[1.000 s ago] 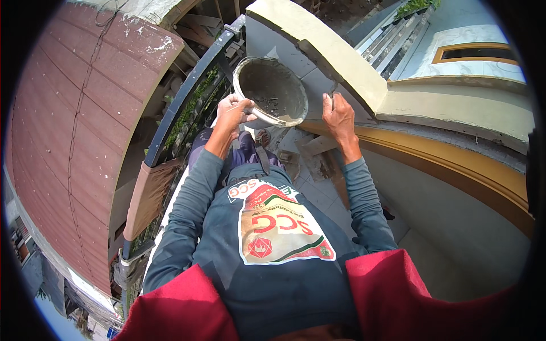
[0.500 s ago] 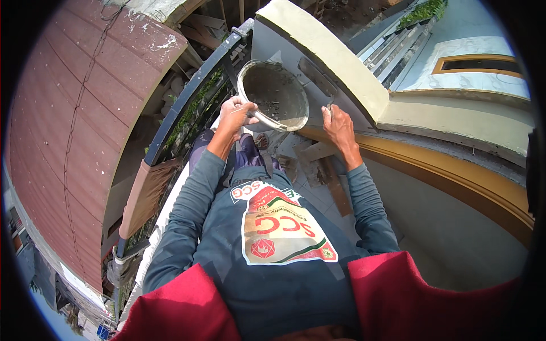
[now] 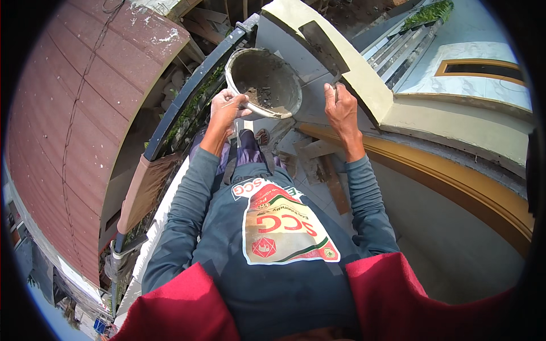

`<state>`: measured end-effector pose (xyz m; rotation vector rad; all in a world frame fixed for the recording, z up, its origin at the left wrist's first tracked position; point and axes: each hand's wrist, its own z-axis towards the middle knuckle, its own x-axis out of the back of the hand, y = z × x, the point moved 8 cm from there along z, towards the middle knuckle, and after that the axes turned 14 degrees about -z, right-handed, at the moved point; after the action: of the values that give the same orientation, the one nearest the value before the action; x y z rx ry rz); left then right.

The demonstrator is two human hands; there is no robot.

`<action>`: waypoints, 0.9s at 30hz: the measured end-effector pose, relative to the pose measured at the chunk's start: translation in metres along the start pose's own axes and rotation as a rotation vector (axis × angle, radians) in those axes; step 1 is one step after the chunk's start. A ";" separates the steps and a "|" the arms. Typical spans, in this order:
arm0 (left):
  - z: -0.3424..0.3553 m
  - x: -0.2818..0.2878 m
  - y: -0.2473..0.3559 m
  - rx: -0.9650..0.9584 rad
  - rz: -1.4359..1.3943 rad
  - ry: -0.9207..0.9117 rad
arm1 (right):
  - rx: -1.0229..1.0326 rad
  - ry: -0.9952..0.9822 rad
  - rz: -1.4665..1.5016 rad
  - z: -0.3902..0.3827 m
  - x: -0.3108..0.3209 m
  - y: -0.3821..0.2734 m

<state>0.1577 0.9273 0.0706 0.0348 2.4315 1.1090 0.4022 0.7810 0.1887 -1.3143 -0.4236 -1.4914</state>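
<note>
My left hand [image 3: 225,108] grips the near-left rim of a grey, mortar-stained bucket [image 3: 272,69], its fingers closed over the lip. The bucket is tipped so that its inside faces me, and dark crumbs [image 3: 261,96] lie low on its inner wall. To the right of the bucket, my right hand [image 3: 342,109] is closed round the handle of a trowel [image 3: 323,46]. The trowel's flat, dark grey blade points up and away, in front of the cream-topped wall, apart from the bucket. Most of its handle is hidden in my fist.
A cream-topped low wall [image 3: 364,85] curves along the far right, above an ochre ledge [image 3: 449,173]. At left runs a dark metal railing [image 3: 170,128], with a reddish-brown roof [image 3: 85,125] beyond it. Wooden pieces [image 3: 334,184] lie on the tiles below.
The trowel has risen, its blade now over the wall's top edge, with my right hand higher. My left hand and the bucket have shifted slightly up and left.
</note>
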 end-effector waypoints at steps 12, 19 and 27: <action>0.006 0.001 0.005 -0.019 0.001 0.011 | -0.037 -0.107 -0.030 -0.021 -0.013 0.000; 0.008 -0.002 0.008 -0.018 0.008 -0.011 | -0.077 -0.158 -0.199 0.001 -0.024 -0.009; 0.007 -0.001 0.008 -0.007 0.030 -0.015 | -0.060 -0.168 -0.153 0.008 -0.007 -0.025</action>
<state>0.1604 0.9372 0.0732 0.0776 2.4209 1.1264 0.3836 0.8009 0.1942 -1.4882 -0.6030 -1.5343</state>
